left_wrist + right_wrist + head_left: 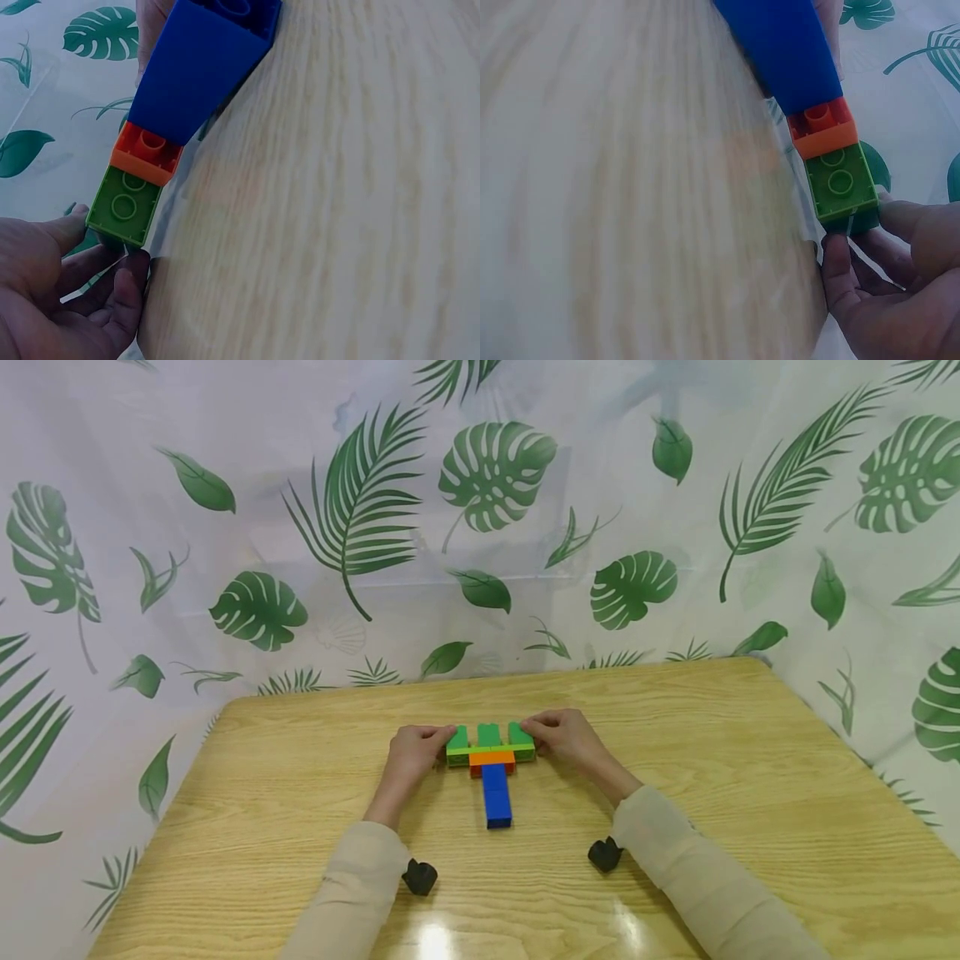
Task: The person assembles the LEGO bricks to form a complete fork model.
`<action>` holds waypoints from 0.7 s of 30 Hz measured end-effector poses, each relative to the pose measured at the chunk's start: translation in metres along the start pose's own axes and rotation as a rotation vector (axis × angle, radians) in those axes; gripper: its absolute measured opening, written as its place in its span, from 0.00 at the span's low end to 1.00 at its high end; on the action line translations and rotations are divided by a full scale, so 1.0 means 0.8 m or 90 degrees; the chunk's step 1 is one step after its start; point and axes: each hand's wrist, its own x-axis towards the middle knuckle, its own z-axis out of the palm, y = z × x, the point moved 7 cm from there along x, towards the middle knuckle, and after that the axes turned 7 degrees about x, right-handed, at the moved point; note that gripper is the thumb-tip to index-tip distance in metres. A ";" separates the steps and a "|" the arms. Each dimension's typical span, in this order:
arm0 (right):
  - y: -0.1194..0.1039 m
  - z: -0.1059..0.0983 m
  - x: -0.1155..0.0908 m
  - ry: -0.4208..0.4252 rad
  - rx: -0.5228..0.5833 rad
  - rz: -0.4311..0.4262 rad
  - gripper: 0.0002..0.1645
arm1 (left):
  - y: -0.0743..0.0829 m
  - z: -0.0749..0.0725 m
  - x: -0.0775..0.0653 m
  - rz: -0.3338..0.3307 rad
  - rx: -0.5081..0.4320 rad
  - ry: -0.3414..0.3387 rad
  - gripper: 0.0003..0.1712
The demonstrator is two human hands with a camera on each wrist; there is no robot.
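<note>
A toy-brick build lies on the wooden table between both hands. Its stem is blue bricks [496, 795], joined to an orange brick [491, 760], then a lime green layer [491, 752] crossing like a T. Three darker green bricks [489, 735] point away along the far side. My left hand [412, 752] pinches the left end at the green bricks. On the opposite end, my right hand [566, 735] pinches likewise. Both wrist views show thumb and fingertips against the lime green brick [124, 206] and the darker green brick [853, 222] beneath it.
The wooden table [300, 793] has rounded far corners. Behind it hangs a white leaf-print cloth [555, 585]. Small black devices sit at the left wrist [420, 877] and the right wrist [604, 855], close above the tabletop. Beige sleeves cover the forearms.
</note>
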 end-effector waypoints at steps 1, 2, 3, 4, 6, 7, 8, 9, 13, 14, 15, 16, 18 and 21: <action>0.000 0.000 0.000 0.003 -0.004 0.000 0.22 | 0.001 0.000 -0.001 0.000 0.008 0.004 0.21; 0.001 0.000 0.000 0.005 -0.009 0.000 0.22 | 0.002 -0.001 -0.001 -0.001 0.012 0.007 0.21; 0.001 0.000 0.000 0.006 -0.012 0.000 0.21 | 0.003 -0.001 -0.002 -0.001 0.017 0.011 0.21; 0.002 0.000 0.000 0.007 -0.017 0.000 0.21 | 0.004 -0.002 -0.002 -0.003 0.022 0.015 0.20; 0.002 -0.001 0.000 0.010 -0.024 0.002 0.21 | 0.006 -0.003 -0.004 -0.005 0.028 0.021 0.20; 0.002 -0.001 0.000 0.010 -0.028 0.002 0.21 | 0.007 -0.003 -0.004 -0.006 0.030 0.023 0.20; 0.002 -0.001 0.001 0.010 -0.033 0.000 0.21 | 0.007 -0.004 -0.005 -0.003 0.033 0.027 0.19; 0.002 -0.001 0.001 0.010 -0.038 -0.001 0.21 | 0.008 -0.004 -0.005 0.000 0.036 0.029 0.19; 0.003 -0.001 0.002 0.008 -0.057 -0.011 0.20 | 0.009 -0.004 -0.006 0.011 0.042 0.035 0.17; 0.003 -0.001 0.002 0.007 -0.061 -0.015 0.20 | 0.009 -0.004 -0.006 0.013 0.043 0.037 0.16; 0.003 0.000 0.002 0.006 -0.064 -0.018 0.19 | 0.009 -0.004 -0.006 0.014 0.044 0.039 0.16; 0.003 0.000 0.002 0.005 -0.067 -0.021 0.19 | 0.009 -0.004 -0.006 0.015 0.044 0.040 0.16; 0.003 0.000 0.002 0.005 -0.071 -0.026 0.19 | 0.008 -0.003 -0.005 0.016 0.046 0.045 0.15; 0.003 0.000 0.002 0.005 -0.071 -0.029 0.19 | 0.007 -0.003 -0.004 0.017 0.047 0.052 0.14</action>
